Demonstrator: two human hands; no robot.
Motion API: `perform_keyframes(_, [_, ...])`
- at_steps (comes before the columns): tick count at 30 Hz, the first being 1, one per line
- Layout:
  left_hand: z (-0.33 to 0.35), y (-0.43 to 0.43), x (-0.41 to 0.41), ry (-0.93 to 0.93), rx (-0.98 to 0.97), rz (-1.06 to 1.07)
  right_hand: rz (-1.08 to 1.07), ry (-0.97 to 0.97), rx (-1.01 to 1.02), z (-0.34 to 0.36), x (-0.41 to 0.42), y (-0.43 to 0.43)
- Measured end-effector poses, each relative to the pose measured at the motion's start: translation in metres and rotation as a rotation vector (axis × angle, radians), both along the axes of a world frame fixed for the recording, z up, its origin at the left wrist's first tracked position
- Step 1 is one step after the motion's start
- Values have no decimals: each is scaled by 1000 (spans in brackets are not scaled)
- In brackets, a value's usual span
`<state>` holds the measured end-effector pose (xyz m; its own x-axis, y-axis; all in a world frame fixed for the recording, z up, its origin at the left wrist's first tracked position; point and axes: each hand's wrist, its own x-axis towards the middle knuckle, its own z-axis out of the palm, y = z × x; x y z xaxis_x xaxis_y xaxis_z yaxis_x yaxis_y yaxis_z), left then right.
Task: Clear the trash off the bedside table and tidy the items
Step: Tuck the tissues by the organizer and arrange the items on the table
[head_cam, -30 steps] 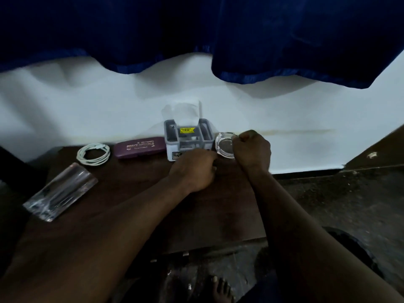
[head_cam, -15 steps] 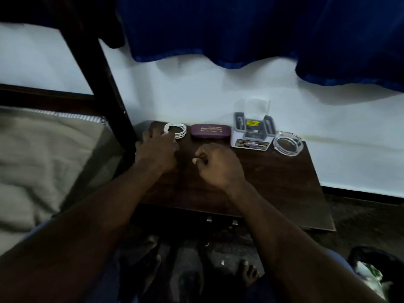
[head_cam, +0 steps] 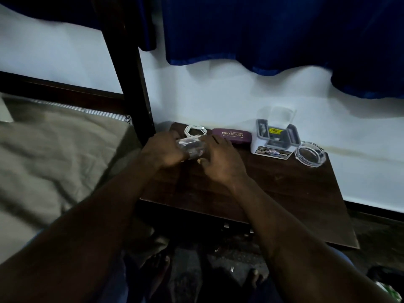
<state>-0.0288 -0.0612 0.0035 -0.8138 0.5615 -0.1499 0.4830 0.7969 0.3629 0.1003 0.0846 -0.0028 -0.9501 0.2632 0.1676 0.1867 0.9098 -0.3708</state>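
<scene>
On the table's (head_cam: pixel 284 189) far left, a clear packet (head_cam: pixel 192 147) is gripped by left hand (head_cam: pixel 164 149) and right hand (head_cam: pixel 220 158), likely for straightening.

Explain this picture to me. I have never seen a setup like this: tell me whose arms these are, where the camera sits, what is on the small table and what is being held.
There is no machine here. The two arms belong to a person wearing a wide-angle camera on the head, so you look forward and down along the arms, as that person does.

The dark wooden table stands against a white wall, beside a bed and under a blue curtain. Along its back edge, from the left, lie a coiled white cable, a purple glasses case, a white box with a clear lid standing open, and a glass ashtray.

The left hand and the right hand meet on a clear plastic packet. The left grips one end; the right appears to pinch the other. What is inside is too dim to tell.
</scene>
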Motion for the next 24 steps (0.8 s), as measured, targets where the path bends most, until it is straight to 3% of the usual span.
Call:
perform_keyframes(4, [31,23,18,69,232,-140,2,-9,-12,6,4,24])
perform_keyframes(6, [41,37,31,65,334,-188,-27,75,-85,10,10,37])
perform_keyframes(13, [42,106,69,-147,726,-188,-320,212,-277,21,52,103])
perform_keyframes(15, [36,131,83,-198,714,-264,-419,258,-294,20,68,127])
perform_keyframes(24, [-5,226,122,-6,456,-411,-826,412,-272,12,118,222])
